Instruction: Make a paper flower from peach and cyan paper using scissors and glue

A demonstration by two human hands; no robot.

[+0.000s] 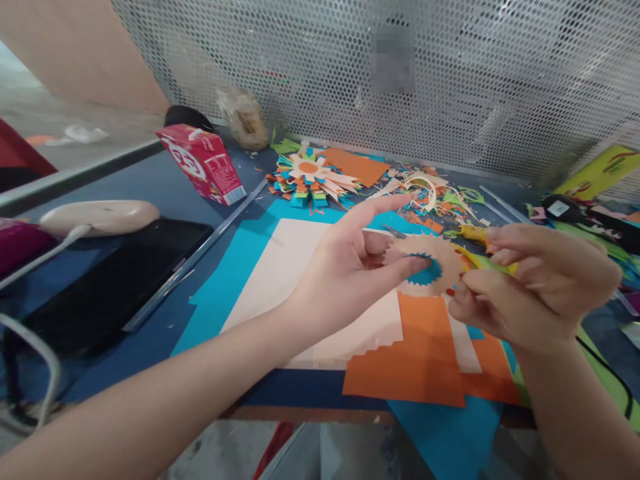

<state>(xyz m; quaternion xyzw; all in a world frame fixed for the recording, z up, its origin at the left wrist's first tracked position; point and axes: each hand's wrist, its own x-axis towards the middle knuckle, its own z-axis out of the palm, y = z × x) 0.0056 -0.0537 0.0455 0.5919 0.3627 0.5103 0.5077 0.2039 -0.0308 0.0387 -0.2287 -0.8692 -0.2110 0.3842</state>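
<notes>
Peach paper ring [430, 245]: toothed, blue at its centre, raised over the front part of the desk [280, 390]
Left hand [340, 270]: thumb and fingers pinching the ring, forefinger extended
Right hand [537, 287]: fingers curled around yellow-handled scissors [474, 234], beside the ring
Pale sheet [290, 273]: overlapped by an orange sheet [420, 360] near the front edge
Paper flower [309, 169]: toward the far edge, cuttings [430, 200] beside it
Pink carton [205, 163]: near the far left corner
</notes>
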